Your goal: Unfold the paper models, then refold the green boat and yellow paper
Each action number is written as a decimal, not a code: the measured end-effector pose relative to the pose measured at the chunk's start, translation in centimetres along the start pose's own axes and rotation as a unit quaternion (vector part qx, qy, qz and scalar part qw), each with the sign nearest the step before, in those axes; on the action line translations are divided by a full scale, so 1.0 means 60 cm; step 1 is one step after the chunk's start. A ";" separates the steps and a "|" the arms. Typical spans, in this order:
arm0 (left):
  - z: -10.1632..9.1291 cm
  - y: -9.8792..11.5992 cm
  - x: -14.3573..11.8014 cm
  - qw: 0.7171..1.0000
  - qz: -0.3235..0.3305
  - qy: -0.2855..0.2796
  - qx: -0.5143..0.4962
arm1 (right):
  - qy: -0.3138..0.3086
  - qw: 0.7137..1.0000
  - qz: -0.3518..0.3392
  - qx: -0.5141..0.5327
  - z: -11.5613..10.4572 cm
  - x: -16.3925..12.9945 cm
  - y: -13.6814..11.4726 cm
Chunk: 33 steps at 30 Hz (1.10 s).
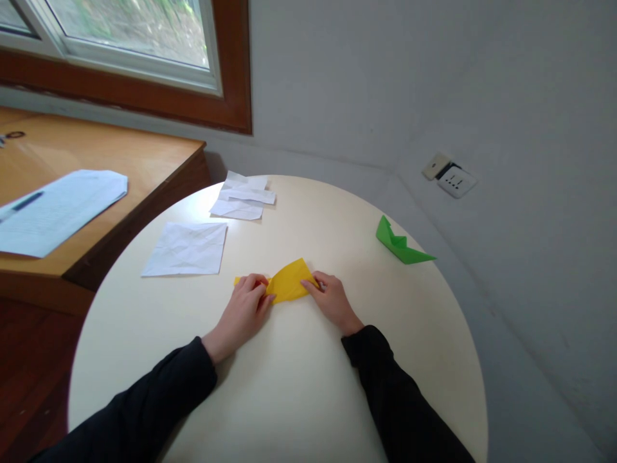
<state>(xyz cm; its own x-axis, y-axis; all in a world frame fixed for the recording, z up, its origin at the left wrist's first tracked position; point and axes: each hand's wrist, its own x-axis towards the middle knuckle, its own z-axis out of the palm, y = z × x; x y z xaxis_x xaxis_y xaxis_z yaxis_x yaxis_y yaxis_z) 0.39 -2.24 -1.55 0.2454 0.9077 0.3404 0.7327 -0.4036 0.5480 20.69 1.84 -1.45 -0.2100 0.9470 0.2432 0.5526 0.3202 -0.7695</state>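
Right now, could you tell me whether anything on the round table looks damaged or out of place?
The white sheet left of the yellow paper is visibly crumpled, and the white scraps beyond it lie in a loose, uneven pile. The green paper boat sits close to the table's right edge. Both hands press on the yellow paper; nothing is spilled.

A home room (wooden window frame [231, 77], wall socket [456, 181]).

Counts: two hands, left [244, 307] and right [331, 299]; one yellow folded paper [290, 283]; one green paper boat [400, 245]; one crumpled white sheet [187, 249]; one pile of white paper scraps [243, 196]; one round tabletop [289, 373].
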 end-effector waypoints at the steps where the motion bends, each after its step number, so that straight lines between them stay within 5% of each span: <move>1: 0.000 0.000 0.000 1.000 0.000 0.000 -0.001 | 0.006 1.000 -0.005 -0.007 0.001 0.000 0.000; 13: 0.001 0.001 0.004 1.000 0.008 -0.002 0.020 | 0.052 0.982 -0.038 -0.178 0.013 -0.003 0.012; 33: 0.001 0.003 0.005 0.999 -0.002 -0.021 0.030 | 0.044 0.976 -0.058 -0.206 0.009 -0.001 0.004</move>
<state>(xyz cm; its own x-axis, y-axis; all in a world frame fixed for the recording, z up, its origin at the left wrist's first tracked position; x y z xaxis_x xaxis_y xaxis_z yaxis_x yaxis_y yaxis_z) 0.63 -2.02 -1.36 0.2666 0.9141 0.3055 0.7701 -0.3926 0.5029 20.40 1.84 -1.99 -0.2309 0.8968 0.3775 0.8109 0.3918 -0.4346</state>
